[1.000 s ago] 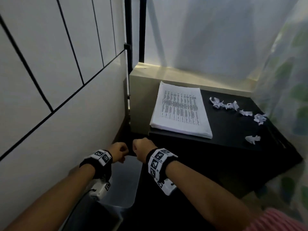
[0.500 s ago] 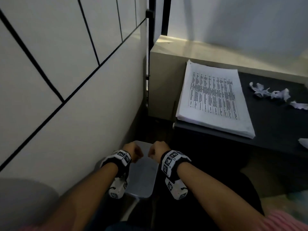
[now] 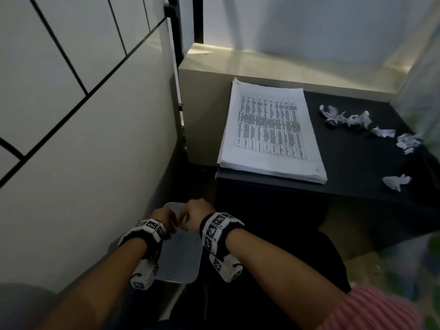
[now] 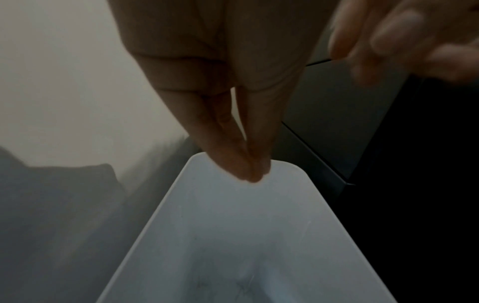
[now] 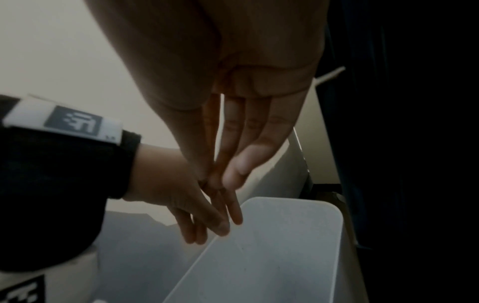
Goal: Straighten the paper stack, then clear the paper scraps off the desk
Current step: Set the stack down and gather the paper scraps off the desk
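The straightened white paper stack (image 3: 271,129) lies on the left part of the black desk (image 3: 352,163). Several crumpled paper scraps (image 3: 333,114) are strewn to its right, one nearer the front edge (image 3: 396,182). Both hands hang below the desk over a white bin (image 3: 178,263). My left hand (image 3: 164,217) points its straight fingers (image 4: 249,172) down into the bin (image 4: 233,235) and holds nothing. My right hand (image 3: 195,215) is close beside it, fingers (image 5: 233,170) straight and empty above the bin (image 5: 285,246), near the left hand (image 5: 207,225).
A tiled white wall (image 3: 71,115) runs close along the left. A cream ledge (image 3: 262,65) borders the back of the desk, with a patterned curtain (image 3: 426,91) at the right. The bin stands on the floor between wall and desk.
Both hands were curled fists beside each other; now they hang lower over the bin with fingers straightened. The head view has swung left and down.
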Available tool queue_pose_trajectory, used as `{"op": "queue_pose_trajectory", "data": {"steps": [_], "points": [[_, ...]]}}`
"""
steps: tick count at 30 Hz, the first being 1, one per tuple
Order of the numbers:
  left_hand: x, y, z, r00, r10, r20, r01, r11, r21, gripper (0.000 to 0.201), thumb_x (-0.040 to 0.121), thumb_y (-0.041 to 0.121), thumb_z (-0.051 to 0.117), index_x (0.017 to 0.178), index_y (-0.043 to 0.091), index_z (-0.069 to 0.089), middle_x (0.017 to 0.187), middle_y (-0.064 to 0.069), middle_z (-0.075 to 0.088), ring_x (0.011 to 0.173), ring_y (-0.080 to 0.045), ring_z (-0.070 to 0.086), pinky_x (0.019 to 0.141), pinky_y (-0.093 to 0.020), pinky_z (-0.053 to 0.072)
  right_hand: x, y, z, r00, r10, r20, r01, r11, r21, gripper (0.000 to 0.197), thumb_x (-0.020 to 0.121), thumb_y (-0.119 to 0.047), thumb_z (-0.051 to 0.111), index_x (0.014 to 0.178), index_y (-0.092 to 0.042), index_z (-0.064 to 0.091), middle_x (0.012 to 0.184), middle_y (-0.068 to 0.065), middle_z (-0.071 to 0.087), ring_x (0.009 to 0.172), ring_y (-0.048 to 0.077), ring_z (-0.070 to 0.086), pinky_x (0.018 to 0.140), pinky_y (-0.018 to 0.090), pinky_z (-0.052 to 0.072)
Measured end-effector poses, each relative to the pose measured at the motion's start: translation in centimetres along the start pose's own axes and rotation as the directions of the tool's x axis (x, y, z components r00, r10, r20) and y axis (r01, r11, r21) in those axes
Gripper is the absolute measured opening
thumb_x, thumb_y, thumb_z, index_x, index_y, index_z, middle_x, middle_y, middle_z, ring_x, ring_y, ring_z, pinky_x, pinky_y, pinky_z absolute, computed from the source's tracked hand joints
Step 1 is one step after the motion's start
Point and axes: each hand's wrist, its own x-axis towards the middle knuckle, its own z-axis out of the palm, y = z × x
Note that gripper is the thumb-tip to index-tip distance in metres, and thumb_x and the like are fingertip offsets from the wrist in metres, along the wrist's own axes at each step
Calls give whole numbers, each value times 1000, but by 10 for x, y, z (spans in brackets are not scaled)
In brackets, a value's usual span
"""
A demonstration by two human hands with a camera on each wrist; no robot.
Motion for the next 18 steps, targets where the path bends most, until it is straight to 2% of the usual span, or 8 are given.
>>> {"op": "queue_pose_trajectory", "data": {"steps": [1, 3, 5, 7, 9, 11, 15, 18], "points": [[-3, 0, 0, 1000, -3, -26, 3, 1000, -8, 6, 84, -4, 64, 81, 2, 67, 64, -11, 63, 59, -27, 65, 35, -17, 46, -3, -2, -1, 1000, -10, -14, 10, 1000, 6, 20, 85, -17, 64, 101, -11, 74, 106, 12, 72, 100, 27, 67, 90, 33, 54], [-9, 1, -1, 998, 8, -59, -8, 1000, -11, 13, 88, -1, 60, 98, -6, 66, 67, -17, 65, 48, -24, 60, 36, -20, 50, -8, -5, -3, 999, -17, -42, 18, 1000, 25, 24, 83, -26, 68, 94, -5, 74, 97, 15, 73, 91, 28, 69, 85, 33, 56], [-16, 4, -5, 997, 24, -75, -24, 1000, 11, 18, 89, 7, 61, 97, -8, 66, 76, -23, 68, 54, -29, 63, 38, -21, 51, -12, -9, -7, 997, -19, -75, 23, 998, 53, 29, 83, -29, 67, 89, -2, 72, 93, 17, 73, 86, 29, 70, 81, 34, 56], [-27, 8, -12, 995, 30, -97, -27, 999, 34, 14, 89, 6, 60, 92, -5, 67, 71, -18, 65, 65, -31, 65, 35, -17, 49, -17, -13, -11, 994, -42, -101, 49, 997, 66, 23, 85, -23, 63, 93, -2, 71, 98, 19, 71, 92, 31, 69, 82, 34, 54], [-37, 13, -16, 994, 30, -107, -21, 996, 81, 25, 89, 3, 57, 113, -2, 63, 98, -21, 69, 91, -33, 69, 62, -25, 58, -24, -16, -14, 991, -83, -102, 91, 993, 77, 27, 88, -11, 56, 113, -8, 67, 116, 17, 66, 108, 32, 63, 92, 35, 50], [-49, 17, -20, 985, 57, -160, -27, 983, 184, 42, 92, 6, 55, 133, 3, 48, 132, -16, 57, 118, -28, 59, 93, -28, 47, -31, -18, -17, 988, -119, -97, 127, 988, 88, 45, 89, -2, 49, 131, -17, 56, 134, 14, 56, 121, 31, 54, 100, 36, 46], [-67, 22, -26, 956, 144, -256, -96, 976, 193, 65, 89, 14, 60, 145, 5, 28, 144, -12, 46, 130, -24, 48, 102, -24, 37, -45, -20, -28, 974, -180, -135, 189, 980, 63, 58, 85, -3, 55, 140, -21, 45, 142, 12, 50, 129, 29, 48, 104, 35, 45], [-74, 32, -41, 929, 205, -308, -150, 969, 195, 54, 91, 14, 56, 142, 8, 39, 139, -16, 51, 126, -28, 52, 100, -28, 40, -62, -21, -49, 932, -247, -267, 272, 960, 64, 52, 85, -4, 57, 136, -15, 51, 133, 13, 58, 121, 27, 56, 102, 32, 46]]}}
